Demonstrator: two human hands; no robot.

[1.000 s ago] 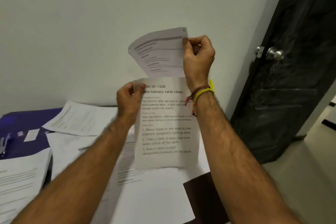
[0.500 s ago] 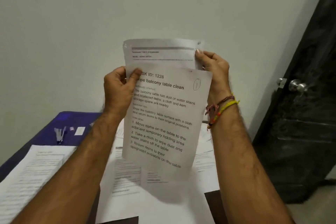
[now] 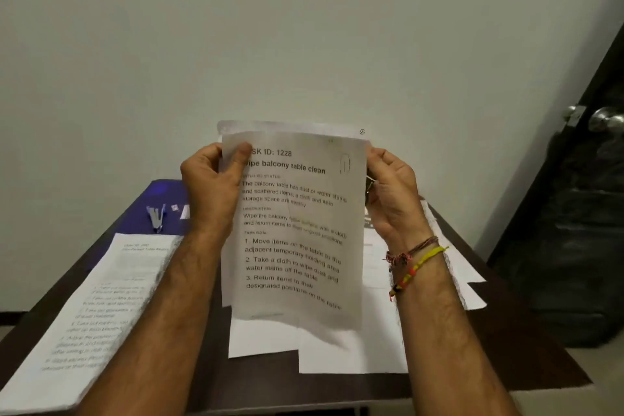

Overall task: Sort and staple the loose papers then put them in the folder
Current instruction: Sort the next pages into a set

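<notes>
I hold two printed sheets upright in front of me. The front sheet (image 3: 297, 230) reads "Wipe balcony table clean" and has a circled 1 at its top right. A second sheet (image 3: 290, 128) sits right behind it, only its top strip showing, with a circled 2 at the corner. My left hand (image 3: 211, 186) pinches the top left edge of the sheets, thumb on the front. My right hand (image 3: 391, 192) grips their right edge. A blue folder (image 3: 162, 192) lies at the table's far left, with a small stapler (image 3: 156, 218) on it.
Loose printed papers lie on the dark table (image 3: 506, 348): one sheet (image 3: 101, 307) at the left, several more (image 3: 351, 351) under and right of my hands. A pale wall stands behind the table. A black door with a round knob (image 3: 604, 120) is at the right.
The rear sheet, held higher and apart a second ago, has come down behind the front sheet, so both now nearly line up. My right hand moved from the top to the right edge.
</notes>
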